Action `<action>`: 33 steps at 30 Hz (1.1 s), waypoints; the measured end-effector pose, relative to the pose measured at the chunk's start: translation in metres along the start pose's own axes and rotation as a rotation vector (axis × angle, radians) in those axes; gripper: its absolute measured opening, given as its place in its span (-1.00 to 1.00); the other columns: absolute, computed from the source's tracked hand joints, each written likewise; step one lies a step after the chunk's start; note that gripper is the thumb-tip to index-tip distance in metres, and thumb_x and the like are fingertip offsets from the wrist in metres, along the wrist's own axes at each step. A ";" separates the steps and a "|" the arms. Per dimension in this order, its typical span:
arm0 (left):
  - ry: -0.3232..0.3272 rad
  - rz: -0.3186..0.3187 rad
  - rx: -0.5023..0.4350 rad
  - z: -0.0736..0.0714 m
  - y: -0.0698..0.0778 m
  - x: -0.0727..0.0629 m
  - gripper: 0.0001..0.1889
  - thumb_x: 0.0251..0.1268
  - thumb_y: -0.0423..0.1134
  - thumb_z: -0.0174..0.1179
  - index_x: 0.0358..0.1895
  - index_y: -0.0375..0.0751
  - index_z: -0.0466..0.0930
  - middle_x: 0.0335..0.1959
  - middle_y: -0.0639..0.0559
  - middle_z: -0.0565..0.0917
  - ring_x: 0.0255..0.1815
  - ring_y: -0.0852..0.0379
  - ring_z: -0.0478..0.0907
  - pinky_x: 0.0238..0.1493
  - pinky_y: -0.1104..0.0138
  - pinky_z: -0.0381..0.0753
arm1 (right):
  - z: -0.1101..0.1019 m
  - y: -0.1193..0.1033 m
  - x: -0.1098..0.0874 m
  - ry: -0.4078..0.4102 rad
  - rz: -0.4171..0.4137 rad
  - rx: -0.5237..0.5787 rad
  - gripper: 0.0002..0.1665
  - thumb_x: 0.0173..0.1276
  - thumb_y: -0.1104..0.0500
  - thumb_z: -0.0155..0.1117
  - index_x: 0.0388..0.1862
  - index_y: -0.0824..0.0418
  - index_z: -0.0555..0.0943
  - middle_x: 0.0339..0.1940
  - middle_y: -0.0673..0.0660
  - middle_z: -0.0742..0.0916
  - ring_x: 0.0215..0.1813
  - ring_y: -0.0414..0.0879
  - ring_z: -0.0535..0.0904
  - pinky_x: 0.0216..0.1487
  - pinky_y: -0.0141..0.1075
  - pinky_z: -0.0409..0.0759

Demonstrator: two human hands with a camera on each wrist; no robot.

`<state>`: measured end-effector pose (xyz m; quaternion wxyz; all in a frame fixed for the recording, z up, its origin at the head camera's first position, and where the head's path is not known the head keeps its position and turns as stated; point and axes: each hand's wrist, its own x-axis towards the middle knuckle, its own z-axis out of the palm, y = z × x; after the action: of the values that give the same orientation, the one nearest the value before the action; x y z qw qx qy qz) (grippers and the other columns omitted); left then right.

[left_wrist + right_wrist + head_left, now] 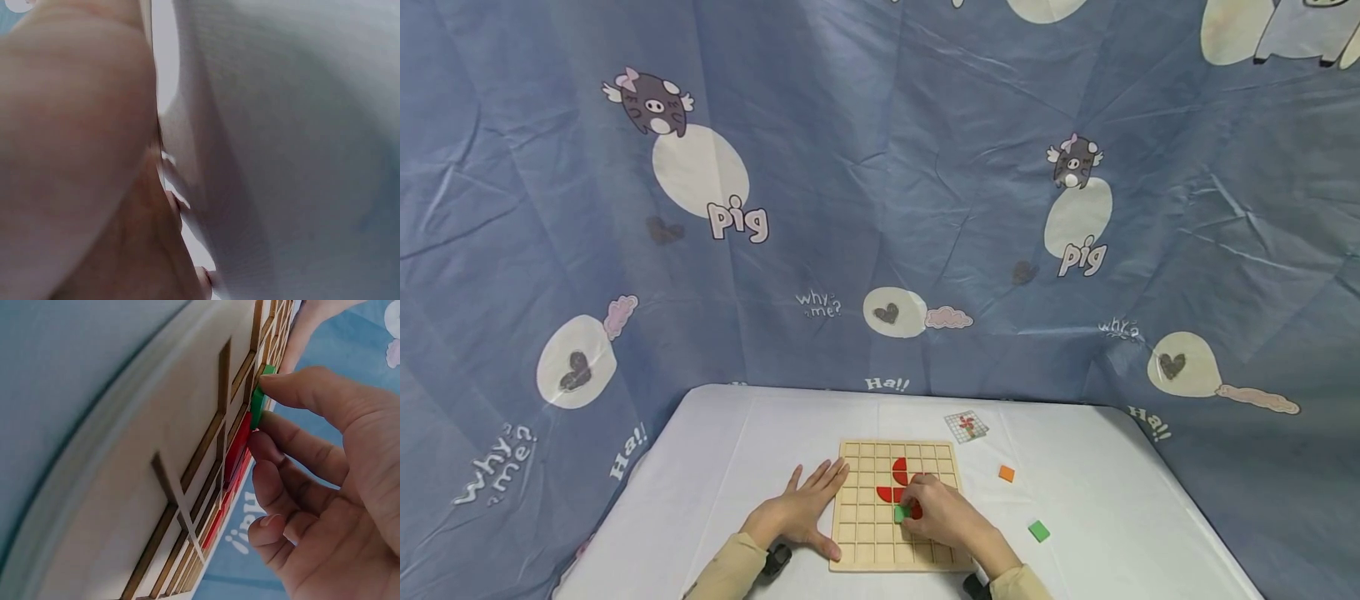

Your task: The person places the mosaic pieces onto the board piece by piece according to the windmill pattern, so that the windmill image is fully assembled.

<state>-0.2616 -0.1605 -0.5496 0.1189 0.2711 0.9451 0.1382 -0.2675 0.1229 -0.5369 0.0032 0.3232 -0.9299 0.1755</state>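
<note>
A wooden grid board (pixel 865 533) lies on the white table. My left hand (pixel 805 507) rests at its left edge, fingers straight and spread, thumb by the near left corner. Over the board's middle, my right hand (pixel 943 510) pinches a green square tile (pixel 259 400) between thumb and forefinger, tilted against the grid in the right wrist view. Red rounded tiles (pixel 900 477) sit in cells around it, some partly hidden by the right hand. The left wrist view holds mostly the side of the left hand (pixel 75 150) close up; fingertips show lower down.
To the right of the board lie a loose orange square tile (pixel 1007 473) and another green square tile (pixel 1039 531). Picture cards (pixel 966 426) with a grid pattern lie beyond its far right corner. A blue printed curtain (pixel 880 208) surrounds the table's back and sides.
</note>
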 end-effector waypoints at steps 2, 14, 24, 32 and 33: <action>-0.001 -0.001 -0.001 -0.001 0.001 0.000 0.40 -0.34 0.46 0.36 0.55 -0.22 -0.18 0.60 -0.14 -0.13 0.59 -0.22 -0.18 0.45 -0.33 -0.28 | 0.001 0.000 0.000 -0.005 0.009 0.005 -0.78 0.11 0.07 0.49 -0.25 0.04 0.70 -0.27 -0.17 0.61 -0.28 -0.39 0.43 -0.27 -0.49 0.55; -0.004 -0.006 -0.011 0.000 0.001 0.001 0.41 -0.36 0.45 0.37 0.55 -0.22 -0.19 0.60 -0.14 -0.12 0.59 -0.21 -0.17 0.45 -0.33 -0.28 | 0.001 0.002 0.004 -0.001 0.000 0.004 -0.81 0.13 0.06 0.50 -0.28 0.05 0.71 -0.27 -0.15 0.64 -0.21 -0.33 0.51 -0.21 -0.44 0.60; -0.018 -0.015 -0.017 0.003 -0.001 0.001 0.44 -0.39 0.51 0.31 0.56 -0.19 -0.22 0.60 -0.12 -0.17 0.60 -0.19 -0.19 0.47 -0.30 -0.29 | 0.003 0.004 0.004 -0.007 -0.053 0.127 -0.87 0.15 0.22 0.46 -0.28 0.14 0.74 -0.34 -0.10 0.65 -0.30 -0.40 0.47 -0.30 -0.52 0.56; -0.014 -0.014 -0.007 0.003 -0.001 0.002 0.43 -0.38 0.49 0.32 0.56 -0.19 -0.21 0.60 -0.12 -0.16 0.60 -0.18 -0.20 0.47 -0.30 -0.28 | 0.003 0.003 0.007 -0.013 -0.016 0.112 -0.85 0.15 0.17 0.48 -0.28 0.15 0.73 -0.35 -0.10 0.64 -0.33 -0.40 0.42 -0.34 -0.53 0.52; -0.014 -0.014 -0.005 0.002 -0.001 0.002 0.43 -0.38 0.49 0.32 0.56 -0.19 -0.21 0.60 -0.12 -0.16 0.60 -0.18 -0.20 0.47 -0.30 -0.28 | 0.003 0.003 0.007 -0.014 -0.004 0.111 -0.84 0.15 0.16 0.48 -0.29 0.15 0.73 -0.35 -0.11 0.63 -0.33 -0.40 0.42 -0.34 -0.53 0.52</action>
<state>-0.2629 -0.1596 -0.5521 0.1270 0.2649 0.9459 0.1379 -0.2748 0.1196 -0.5400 -0.0207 0.3260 -0.9181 0.2246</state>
